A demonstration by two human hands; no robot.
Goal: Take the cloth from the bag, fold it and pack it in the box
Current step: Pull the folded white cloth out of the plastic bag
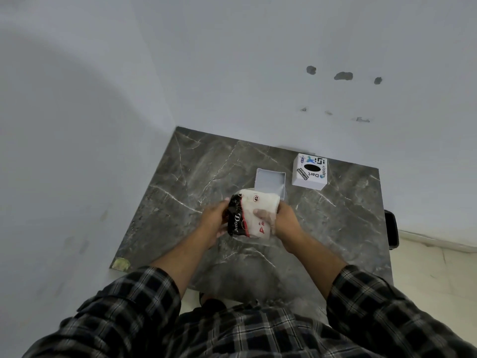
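Observation:
Both my hands hold a small plastic bag (241, 218) above the middle of the marble table (180, 177). The bag is black with white lettering on its left part and clear on its right, where a white cloth (260, 205) shows through. My left hand (215, 220) grips the black end. Fingers of my right hand (281, 218) press on the clear end, over the cloth. Just behind the bag an open white box (271, 180) stands on the table with nothing visible inside it.
The box's white lid (310, 171), covered in stickers, lies at the back right of the table. Walls close in behind and on the left. A dark object (391, 229) sits at the table's right edge. Pale floor lies to the right.

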